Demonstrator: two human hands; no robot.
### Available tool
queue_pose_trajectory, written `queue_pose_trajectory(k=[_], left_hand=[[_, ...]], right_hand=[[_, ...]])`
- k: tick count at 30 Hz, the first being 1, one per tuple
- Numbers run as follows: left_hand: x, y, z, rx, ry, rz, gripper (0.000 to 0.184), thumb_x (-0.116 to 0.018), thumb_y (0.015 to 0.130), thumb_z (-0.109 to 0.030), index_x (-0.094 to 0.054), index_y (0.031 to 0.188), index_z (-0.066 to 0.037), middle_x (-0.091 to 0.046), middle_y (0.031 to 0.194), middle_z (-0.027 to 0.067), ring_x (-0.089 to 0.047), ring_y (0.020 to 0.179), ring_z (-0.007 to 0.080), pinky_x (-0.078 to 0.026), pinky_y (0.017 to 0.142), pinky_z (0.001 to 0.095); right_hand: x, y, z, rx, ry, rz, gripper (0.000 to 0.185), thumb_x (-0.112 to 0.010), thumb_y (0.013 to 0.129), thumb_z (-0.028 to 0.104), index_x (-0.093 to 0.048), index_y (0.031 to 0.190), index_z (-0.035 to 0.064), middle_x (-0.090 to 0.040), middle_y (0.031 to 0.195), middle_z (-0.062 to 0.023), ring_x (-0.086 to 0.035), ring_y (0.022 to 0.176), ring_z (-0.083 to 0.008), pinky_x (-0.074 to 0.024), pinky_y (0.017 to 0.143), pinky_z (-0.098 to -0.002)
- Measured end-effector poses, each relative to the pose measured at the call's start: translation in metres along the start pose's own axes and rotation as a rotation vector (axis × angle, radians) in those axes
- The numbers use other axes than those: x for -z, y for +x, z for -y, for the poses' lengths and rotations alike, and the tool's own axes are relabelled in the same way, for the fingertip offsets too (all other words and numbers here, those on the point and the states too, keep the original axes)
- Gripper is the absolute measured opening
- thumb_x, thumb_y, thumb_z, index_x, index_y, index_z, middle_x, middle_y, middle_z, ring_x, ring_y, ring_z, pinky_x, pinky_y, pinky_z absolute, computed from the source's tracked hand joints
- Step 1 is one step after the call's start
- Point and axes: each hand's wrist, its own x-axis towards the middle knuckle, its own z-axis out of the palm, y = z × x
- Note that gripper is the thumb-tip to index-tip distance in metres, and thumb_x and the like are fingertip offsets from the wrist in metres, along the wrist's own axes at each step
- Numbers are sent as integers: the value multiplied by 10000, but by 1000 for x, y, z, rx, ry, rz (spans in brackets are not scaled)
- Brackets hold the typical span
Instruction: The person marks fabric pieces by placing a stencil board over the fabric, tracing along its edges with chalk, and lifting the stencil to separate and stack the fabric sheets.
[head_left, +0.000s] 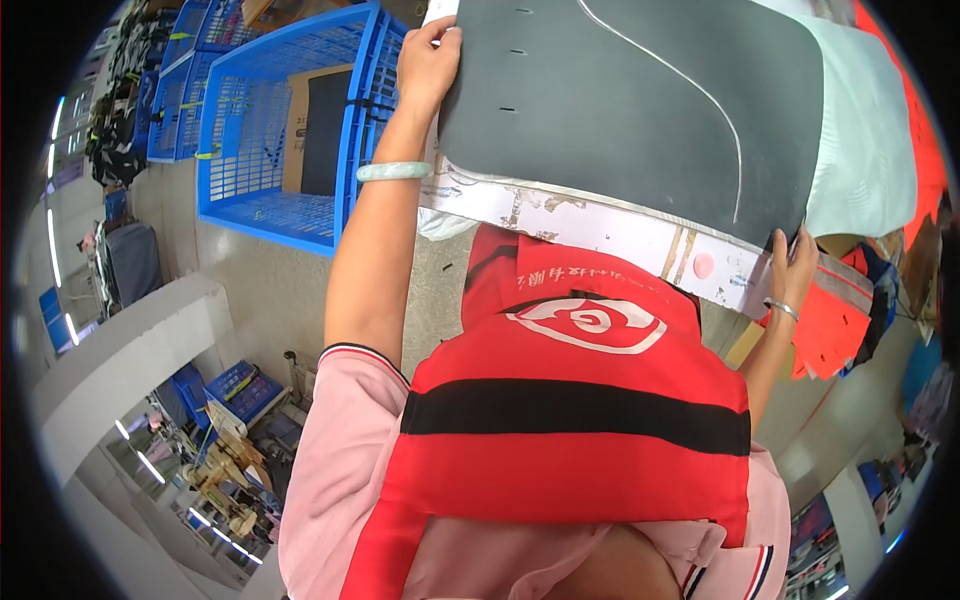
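Note:
A large dark grey sheet [600, 110] with rounded corners lies on the white worktable in front of me. It carries a curved pale line on its right half and several short slits near its left edge. My left hand [430, 65] is closed at the sheet's upper left edge, its fingers curled and a pale bangle on the wrist. At the lower right corner, my right hand [793, 262] pinches the sheet's edge, some of its fingers hidden. Under the sheet, the worktable's scuffed front edge [600, 222] shows with worn tape on it.
To the left stands a blue plastic crate [215, 150] with cardboard and a dark panel inside. Pale green-white fabric [865, 130] lies right of the sheet. Red sheets [830, 330] hang below the table's right end. A red apron [580, 470] covers my front.

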Motion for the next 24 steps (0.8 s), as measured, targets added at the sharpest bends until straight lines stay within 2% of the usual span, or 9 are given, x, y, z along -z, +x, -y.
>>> queue_pose_trajectory(k=[2,6,9,10,12,15,19,21,24], left_hand=[[10,5,-6,17,-347,154,329,-638,871,-265,-664,1148,-90,-639,967,33,-595,828,135,-477,768,251],[33,8,-26,246,-495,377,369,-692,850,-236,-620,1184,-98,-642,928,-5,-598,796,77,-482,693,219],[41,9,-54,288,-795,585,361,-674,864,-260,-617,1159,-59,-643,934,10,-617,786,84,-505,683,238],[43,14,-68,345,-946,659,400,-619,886,-141,-539,1239,28,-619,1124,122,-597,1028,180,-484,849,270],[50,22,-90,307,-879,687,412,-619,890,-167,-533,1229,53,-627,1097,122,-602,996,172,-489,821,271],[51,27,-102,152,-623,620,420,-614,888,-201,-545,1192,79,-649,1020,122,-603,928,149,-485,783,272],[49,27,-90,-115,-241,569,334,-595,899,-208,-602,1102,58,-659,986,131,-617,889,145,-498,766,277],[43,25,-64,139,-338,723,357,-643,887,-305,-613,1112,-29,-645,934,19,-625,769,80,-521,675,237],[36,7,-25,361,-616,797,372,-606,909,-356,-590,1109,-43,-652,944,36,-633,816,87,-539,698,248]], right_hand=[[-2,1,2,87,-164,-46,531,-635,867,290,-518,1244,-64,-510,1255,-256,-486,1175,-380,-377,1006,-423],[6,-13,74,318,21,-258,357,-634,857,158,-572,1155,-29,-570,1164,-204,-532,1102,-345,-415,947,-425],[9,-40,143,216,709,495,163,-571,889,81,-654,1012,13,-646,1007,-112,-603,956,-214,-456,866,-328],[5,-47,166,226,828,775,174,-551,906,87,-650,1023,5,-659,1012,-110,-626,929,-206,-475,837,-324],[-2,-52,215,514,850,950,194,-549,904,94,-642,1052,10,-656,1005,-150,-637,938,-278,-492,827,-332],[-19,-48,251,746,728,741,217,-559,900,66,-636,1089,-6,-663,1005,-142,-642,905,-251,-489,831,-313],[-16,-34,260,784,728,791,219,-558,898,70,-638,1088,-4,-662,988,-140,-646,880,-250,-496,796,-305],[-15,-31,253,650,696,833,218,-560,899,77,-641,1086,-2,-666,967,-135,-648,868,-240,-498,770,-300],[-14,-36,237,545,655,829,214,-567,874,109,-650,1047,13,-650,931,-154,-641,825,-306,-502,735,-342]])
